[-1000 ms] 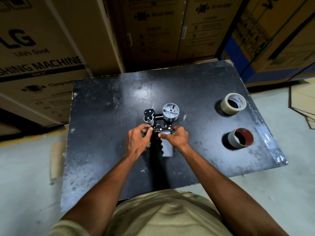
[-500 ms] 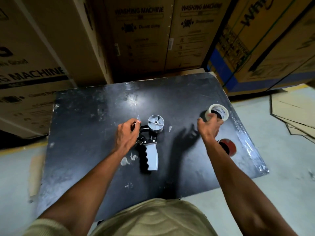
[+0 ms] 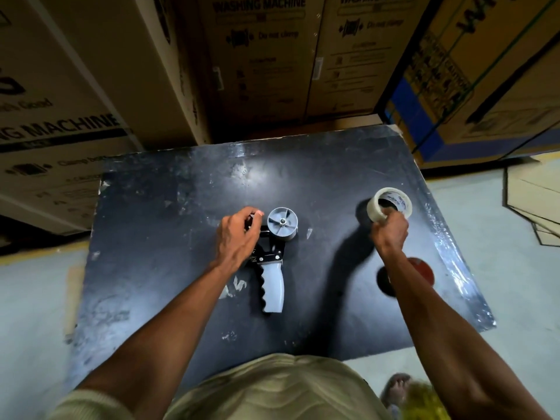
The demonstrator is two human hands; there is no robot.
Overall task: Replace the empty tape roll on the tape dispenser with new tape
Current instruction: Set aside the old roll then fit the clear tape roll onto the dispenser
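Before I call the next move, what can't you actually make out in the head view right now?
- Front end of the tape dispenser: covered by the left hand, so the cutter side is unseen.
- Empty roll: mostly hidden behind the right forearm; only a red-brown sliver shows.
- New tape roll: its near rim is covered by the right hand; the label print is too small to read.
- Whether the new roll is off the table is unclear.

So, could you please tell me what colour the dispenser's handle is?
Light grey handle, with a black wavy grip edge; clearest in the head view.
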